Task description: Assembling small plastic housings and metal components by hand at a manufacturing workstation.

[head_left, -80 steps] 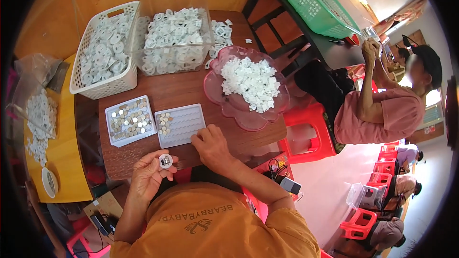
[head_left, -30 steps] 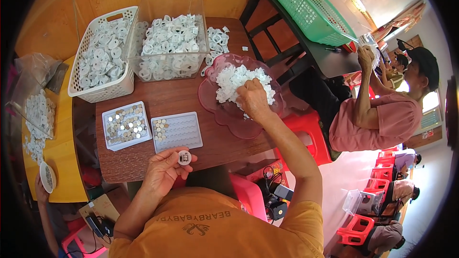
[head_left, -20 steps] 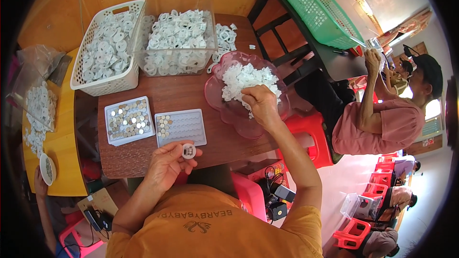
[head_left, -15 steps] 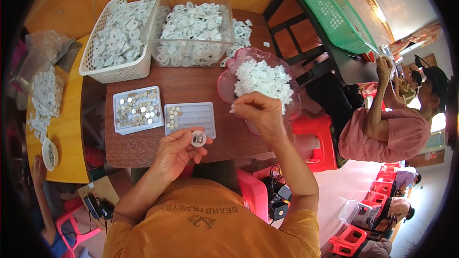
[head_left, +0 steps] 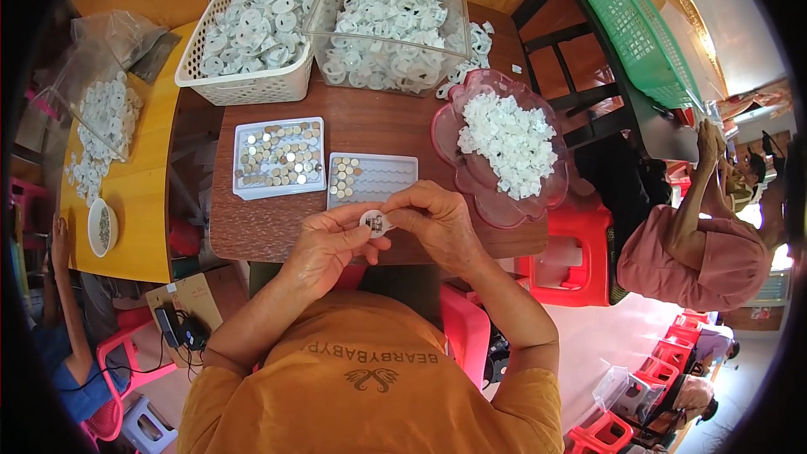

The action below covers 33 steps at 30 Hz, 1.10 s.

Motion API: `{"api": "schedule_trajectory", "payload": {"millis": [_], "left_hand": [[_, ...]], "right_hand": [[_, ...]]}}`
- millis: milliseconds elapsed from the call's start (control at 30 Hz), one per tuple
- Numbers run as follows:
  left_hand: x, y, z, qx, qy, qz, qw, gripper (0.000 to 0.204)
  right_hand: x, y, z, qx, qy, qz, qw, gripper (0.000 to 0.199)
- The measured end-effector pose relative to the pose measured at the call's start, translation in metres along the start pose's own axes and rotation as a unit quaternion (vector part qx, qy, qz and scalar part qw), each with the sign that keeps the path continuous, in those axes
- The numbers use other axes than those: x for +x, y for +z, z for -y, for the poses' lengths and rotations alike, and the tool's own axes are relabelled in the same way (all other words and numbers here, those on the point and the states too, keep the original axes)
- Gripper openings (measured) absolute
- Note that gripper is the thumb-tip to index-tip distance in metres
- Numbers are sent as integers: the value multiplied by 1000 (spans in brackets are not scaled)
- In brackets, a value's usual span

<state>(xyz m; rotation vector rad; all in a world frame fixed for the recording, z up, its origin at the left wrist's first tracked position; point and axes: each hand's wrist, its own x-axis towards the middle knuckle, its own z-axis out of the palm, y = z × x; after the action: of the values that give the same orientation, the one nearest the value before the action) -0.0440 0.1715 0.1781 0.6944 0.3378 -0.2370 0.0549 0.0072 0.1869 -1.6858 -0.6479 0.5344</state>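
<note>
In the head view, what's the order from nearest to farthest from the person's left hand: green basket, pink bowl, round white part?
1. Round white part: held in the left hand.
2. Pink bowl: to the right, on the brown table.
3. Green basket: farther off, at upper right.

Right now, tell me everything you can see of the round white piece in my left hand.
The round white piece looks like plastic, with dark and grey details within its face. Your left hand holds it, detailed side toward the camera, seen against the brown table. Your right hand is at its right edge; exact contact is unclear.
</note>
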Motion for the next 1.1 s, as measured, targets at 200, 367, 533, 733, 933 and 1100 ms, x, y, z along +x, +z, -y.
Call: {"api": "schedule_trajectory", "payload": {"millis": [200, 367, 533, 733, 933, 1100], "left_hand": [[0, -6, 3, 31, -12, 10, 999, 36], [-2, -1, 4, 57, -4, -2, 998, 37], [0, -1, 8, 51, -5, -12, 999, 38], [1, -3, 7, 45, -4, -17, 999, 37], [2, -5, 6, 65, -23, -6, 998, 35], [0, -3, 5, 52, -21, -18, 998, 37]], "right_hand": [[0, 2, 8, -118, -77, 2, 990, 11], [-1, 3, 6, -178, -111, 5, 978, 9], [-7, 14, -8, 22, 31, -66, 997, 9], [-1, 9, -6, -144, -89, -20, 985, 13], [3, 4, 6, -234, -144, 17, 961, 12], [0, 7, -1, -112, -31, -6, 993, 8]]}}
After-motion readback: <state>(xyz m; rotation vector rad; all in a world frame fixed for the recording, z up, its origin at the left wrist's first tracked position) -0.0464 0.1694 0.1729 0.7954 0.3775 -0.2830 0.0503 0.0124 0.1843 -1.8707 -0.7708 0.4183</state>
